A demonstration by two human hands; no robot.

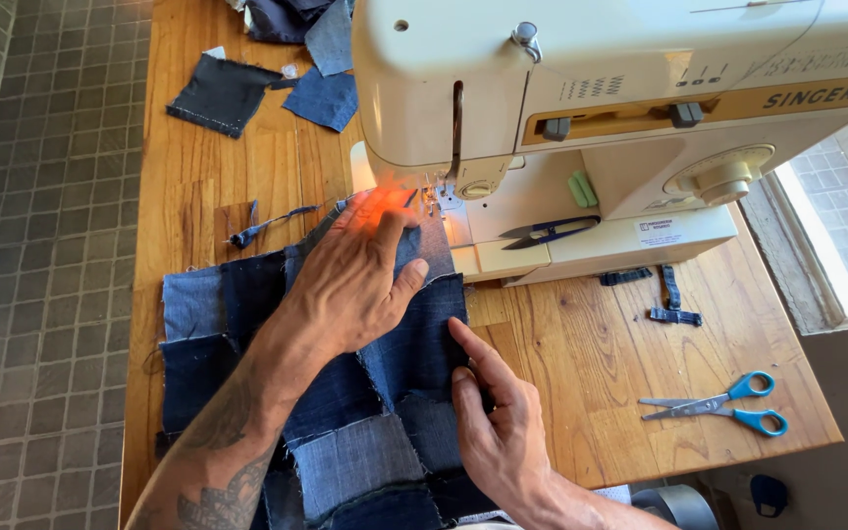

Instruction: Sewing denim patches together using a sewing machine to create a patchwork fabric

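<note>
Left hand (350, 280) fingers lie flat, pressed together on a blue patchwork denim panel (345, 412), fingertips at the cream sewing machine's (581, 88) needle. Right hand (498, 422) fingers pinch the panel's edge. Seam being fed; steady guiding seems needed.

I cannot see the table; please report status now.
Left hand flat on denim patchwork near needle. Right hand pinches its edge. Blue scissors apart, nothing blocking.

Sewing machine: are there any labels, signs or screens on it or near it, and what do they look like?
Sticker: small white rectangle with dark print, on the machine's base front, right of the thread snips.
Name strip: tan band with dark lettering, across the machine's upper right front.
No screens or packages.
</note>
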